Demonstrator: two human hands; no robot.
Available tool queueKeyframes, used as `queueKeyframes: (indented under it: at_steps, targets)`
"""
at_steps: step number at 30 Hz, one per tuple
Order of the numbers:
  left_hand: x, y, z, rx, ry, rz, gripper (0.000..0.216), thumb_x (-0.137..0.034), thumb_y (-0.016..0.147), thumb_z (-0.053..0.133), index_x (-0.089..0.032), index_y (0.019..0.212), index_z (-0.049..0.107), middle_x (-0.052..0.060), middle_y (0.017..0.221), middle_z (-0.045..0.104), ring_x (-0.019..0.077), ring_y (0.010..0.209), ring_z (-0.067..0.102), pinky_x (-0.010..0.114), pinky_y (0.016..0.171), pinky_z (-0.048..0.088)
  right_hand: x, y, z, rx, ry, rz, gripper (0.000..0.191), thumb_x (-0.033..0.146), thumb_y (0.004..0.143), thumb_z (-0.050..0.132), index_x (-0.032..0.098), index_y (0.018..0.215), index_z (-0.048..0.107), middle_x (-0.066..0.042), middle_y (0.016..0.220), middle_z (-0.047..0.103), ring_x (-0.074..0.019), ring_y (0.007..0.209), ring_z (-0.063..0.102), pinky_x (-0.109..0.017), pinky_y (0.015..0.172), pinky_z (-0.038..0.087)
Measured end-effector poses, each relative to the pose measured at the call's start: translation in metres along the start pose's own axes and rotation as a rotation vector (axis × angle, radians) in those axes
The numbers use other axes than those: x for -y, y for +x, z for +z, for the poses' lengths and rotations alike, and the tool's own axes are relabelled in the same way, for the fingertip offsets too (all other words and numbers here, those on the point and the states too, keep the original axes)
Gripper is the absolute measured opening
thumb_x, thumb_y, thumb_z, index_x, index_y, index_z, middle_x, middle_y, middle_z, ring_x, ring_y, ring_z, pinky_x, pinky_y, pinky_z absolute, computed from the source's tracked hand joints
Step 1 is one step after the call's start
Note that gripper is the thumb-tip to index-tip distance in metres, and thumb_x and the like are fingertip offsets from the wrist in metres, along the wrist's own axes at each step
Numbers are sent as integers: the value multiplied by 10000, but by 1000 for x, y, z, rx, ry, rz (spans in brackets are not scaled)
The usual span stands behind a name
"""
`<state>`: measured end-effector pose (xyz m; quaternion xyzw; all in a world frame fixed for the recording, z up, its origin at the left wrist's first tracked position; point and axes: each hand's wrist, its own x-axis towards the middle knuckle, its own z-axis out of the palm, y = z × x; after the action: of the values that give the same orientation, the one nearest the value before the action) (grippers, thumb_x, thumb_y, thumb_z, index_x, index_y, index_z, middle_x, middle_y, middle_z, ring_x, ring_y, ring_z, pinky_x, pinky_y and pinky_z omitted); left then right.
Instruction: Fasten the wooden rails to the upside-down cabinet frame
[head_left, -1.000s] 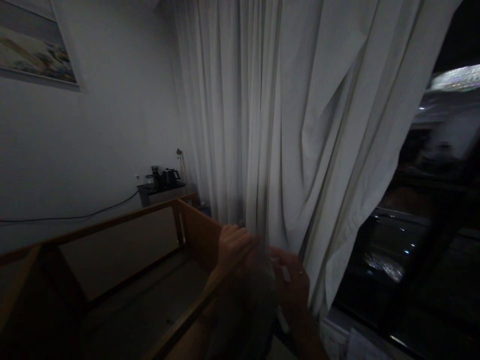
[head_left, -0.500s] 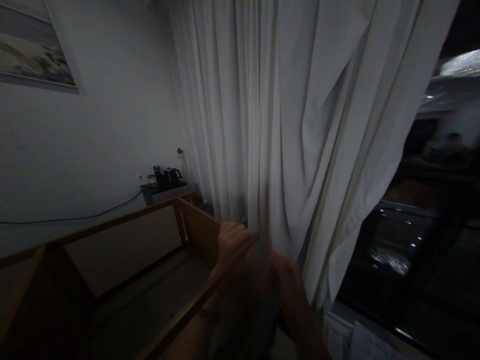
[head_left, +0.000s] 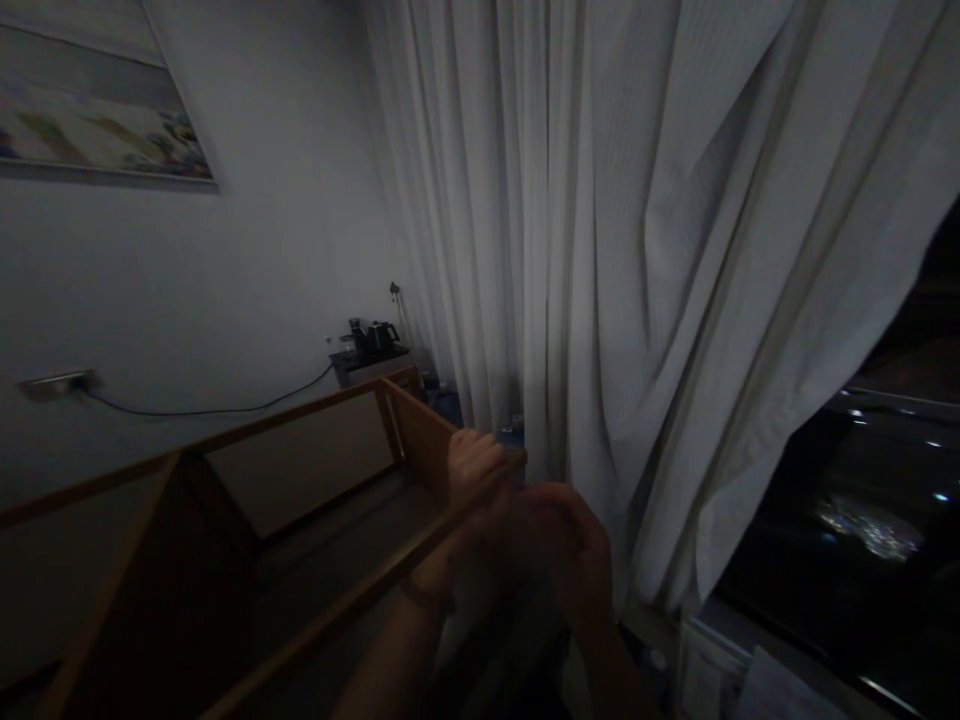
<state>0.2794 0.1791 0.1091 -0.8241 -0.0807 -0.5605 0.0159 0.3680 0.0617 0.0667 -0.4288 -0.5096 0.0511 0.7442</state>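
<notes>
A wooden cabinet-like frame with a dividing board and an end board fills the lower left. My left hand is closed near its far right corner, the fingers curled over the end board and the forearm running behind the long front rail. A bracelet circles that wrist. Just right of the corner is my right hand, fingers bent and drawn together towards the end of the rail. Whatever its fingertips hold is too dark and blurred to make out.
A long white curtain hangs directly beyond both hands. Dark window glass lies at right. Behind the frame, a small stand carries a black kettle. A cable runs along the wall from a socket.
The view has swung left, bringing the wall socket into sight. My right hand has moved closer to the frame's corner; the left keeps its hold. A small red glow at the right fingertips no longer shows.
</notes>
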Motion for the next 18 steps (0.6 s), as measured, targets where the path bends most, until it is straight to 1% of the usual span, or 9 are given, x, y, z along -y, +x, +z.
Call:
queueKeyframes:
  at_steps: [4,7,10,13,15,18]
  targets:
    - [0,1,-1,10,-28,-18,458,-513,921,235,-223,608,401,4,539,405,183,558,414,382,627,326,-3,2,-12,194,-70,-98,227,324,988,503,307,1159,651,-19,1088,700,-173,1019,649,-277,888,498]
    - [0,1,-2,18,-29,-35,499,-539,930,212,-221,591,395,6,538,394,184,557,399,381,609,313,-2,9,-19,267,-109,-182,250,329,984,523,298,1209,629,-33,1111,694,-175,1047,646,-280,894,506]
    - [-2,0,-5,49,-34,-57,493,-536,936,221,-223,604,406,9,561,401,187,568,407,381,606,323,1,17,-23,273,-156,-267,228,360,968,563,287,1162,658,-34,1036,707,-174,981,662,-275,835,527]
    - [-1,-2,-7,103,-23,-94,480,-547,929,233,-230,624,426,17,590,434,198,592,430,391,624,362,5,26,-24,245,-200,-374,204,399,925,624,276,1073,693,-21,921,716,-166,864,667,-260,742,531]
    - [0,-5,-6,121,-11,-124,485,-557,924,224,-237,628,436,23,602,453,205,605,437,397,634,382,7,31,-22,220,-189,-426,208,431,912,628,263,1010,703,-12,843,712,-160,793,659,-253,692,523]
    - [3,-8,-3,121,-6,-139,478,-545,917,216,-240,609,417,18,588,441,203,589,418,402,633,387,8,35,-15,183,-153,-410,212,420,945,589,243,910,700,-5,759,690,-153,726,640,-253,650,501]
